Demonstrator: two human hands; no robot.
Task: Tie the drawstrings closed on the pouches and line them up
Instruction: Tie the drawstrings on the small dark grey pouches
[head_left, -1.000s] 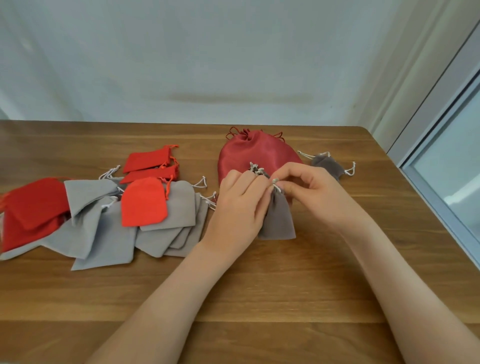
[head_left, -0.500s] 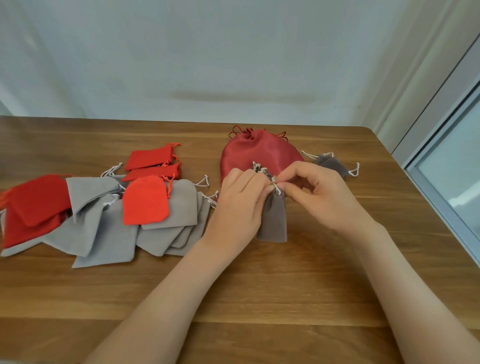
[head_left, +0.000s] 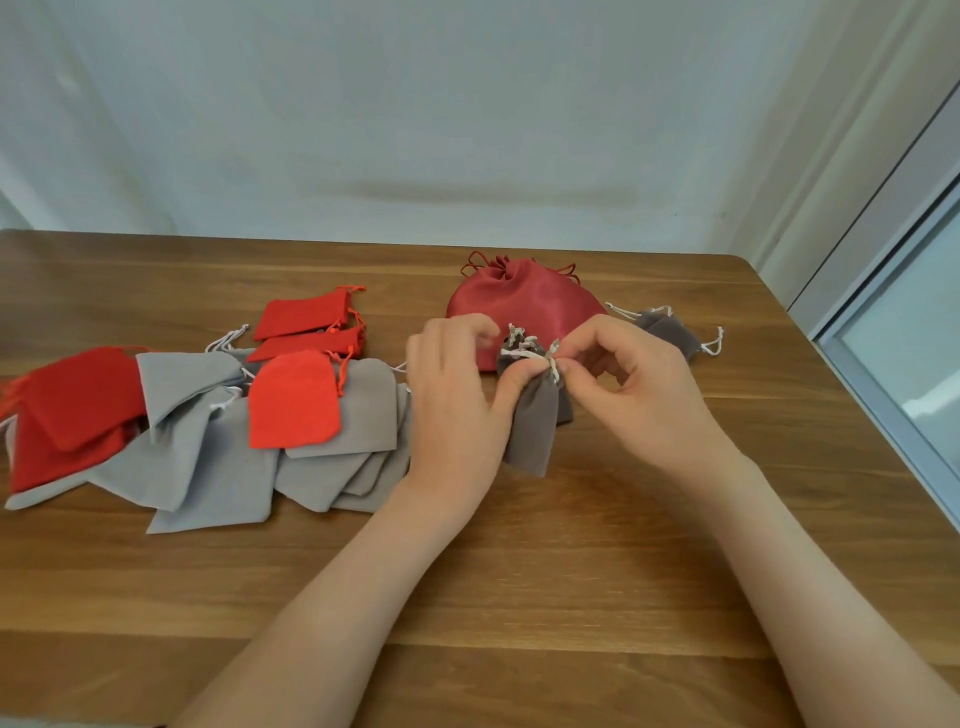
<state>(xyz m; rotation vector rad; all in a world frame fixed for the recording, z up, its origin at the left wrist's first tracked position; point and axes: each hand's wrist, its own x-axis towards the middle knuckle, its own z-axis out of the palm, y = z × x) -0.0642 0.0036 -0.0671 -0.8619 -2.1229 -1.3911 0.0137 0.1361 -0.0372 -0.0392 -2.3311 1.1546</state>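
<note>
While the left hand (head_left: 457, 395) grips the gathered neck of a grey pouch (head_left: 532, 426) at mid-bench (head_left: 519, 597), the right hand (head_left: 639, 395) pinches its white drawstring (head_left: 524, 355). Two cinched pouches look finished: a red satin pouch (head_left: 524, 306) at twelve o'clock and a small grey one (head_left: 667, 330) at two o'clock. The flat heap (head_left: 208, 467) at nine o'clock awaits tying.

This is a plain indoor room, most like a home or a small office used for handwork; which of the two cannot be told. A wooden table (head_left: 519, 582) with a rounded far corner stands against a bare pale wall (head_left: 467, 93), which bears a faint long stain (head_left: 467, 189). At the right, a grey-framed window (head_left: 919, 364) lets in daylight. Small cloth pouches (head_left: 218, 467), red and grey, lie in a loose heap on the table.
</note>
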